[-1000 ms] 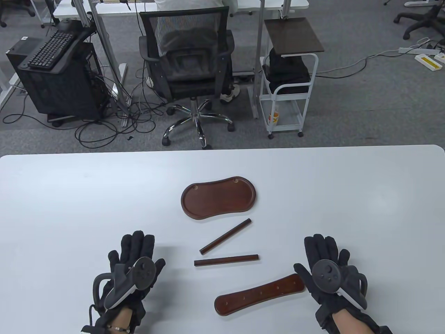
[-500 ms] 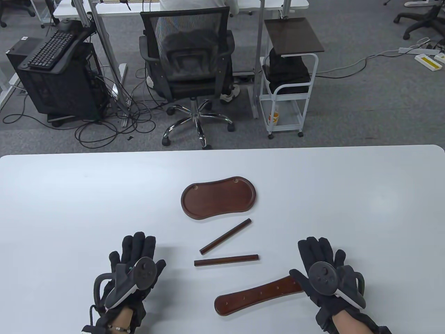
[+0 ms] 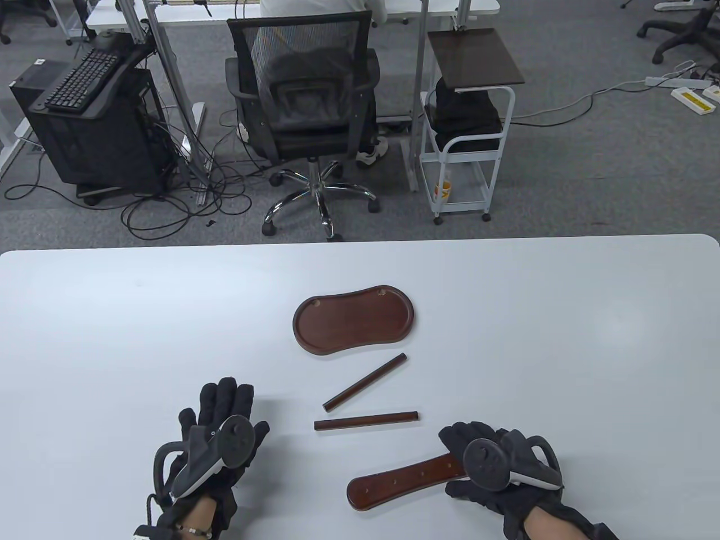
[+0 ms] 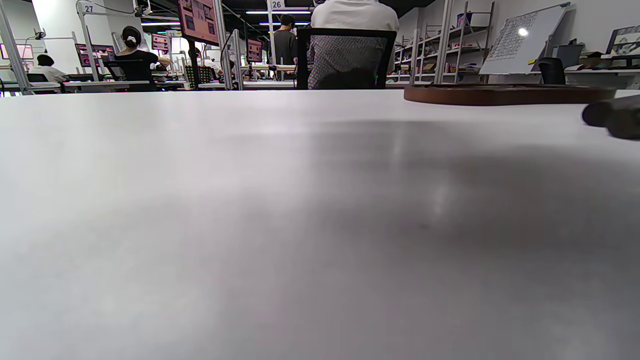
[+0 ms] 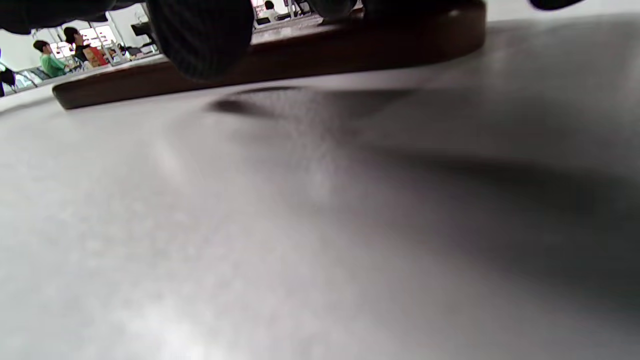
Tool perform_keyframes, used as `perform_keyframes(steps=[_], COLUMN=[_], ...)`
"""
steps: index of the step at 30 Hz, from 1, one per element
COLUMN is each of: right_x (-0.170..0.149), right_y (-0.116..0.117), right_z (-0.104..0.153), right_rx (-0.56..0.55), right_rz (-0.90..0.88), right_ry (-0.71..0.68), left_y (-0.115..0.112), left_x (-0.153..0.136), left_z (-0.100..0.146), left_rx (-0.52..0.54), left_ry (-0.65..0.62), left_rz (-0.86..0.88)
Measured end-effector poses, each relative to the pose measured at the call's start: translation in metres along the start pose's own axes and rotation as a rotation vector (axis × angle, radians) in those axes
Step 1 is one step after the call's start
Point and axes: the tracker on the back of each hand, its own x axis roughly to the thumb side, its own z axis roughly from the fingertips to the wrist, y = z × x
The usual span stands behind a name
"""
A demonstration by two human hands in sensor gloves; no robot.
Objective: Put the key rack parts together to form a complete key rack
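A flat brown bar with small holes point(image 3: 402, 482) lies at the front of the white table point(image 3: 562, 337). My right hand point(image 3: 458, 464) grips the bar's right end, fingers over the far edge and thumb at the near edge. In the right wrist view a fingertip point(image 5: 200, 35) rests against the bar point(image 5: 350, 55). Two brown rods lie mid-table, one diagonal point(image 3: 364, 381) and one level point(image 3: 365, 421). A kidney-shaped brown tray point(image 3: 354, 319) sits behind them. My left hand point(image 3: 222, 416) lies flat and open on the table, left of the rods, holding nothing.
The left wrist view shows bare table, the tray point(image 4: 505, 94) at the far right and a rod end point(image 4: 612, 116). Beyond the table's far edge stand an office chair point(image 3: 306, 101) and a white cart point(image 3: 467, 140).
My right hand has moved left from flat on the table and closed around the bar's right end. The left hand and the other parts have stayed put.
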Motion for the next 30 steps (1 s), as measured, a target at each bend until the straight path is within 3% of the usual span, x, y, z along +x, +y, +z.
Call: perform_keyframes(steps=[18, 24, 30], right_x=[0.01, 0.006, -0.002], right_y=[0.005, -0.003, -0.02], right_z=[-0.002, 0.001, 0.01], right_rx=[0.011, 0.044, -0.021], right_rz=[0.074, -0.063, -0.228], right_ry=[-0.097, -0.093, -0.087], left_y=[-0.002, -0.003, -0.003], left_x=[0.002, 0.002, 0.001], left_z=[-0.001, -0.001, -0.001], left_rx=[-0.024, -0.029, -0.034], left_ry=[0.0, 0.0, 0.002], left_rz=[-0.007, -0.006, -0.005])
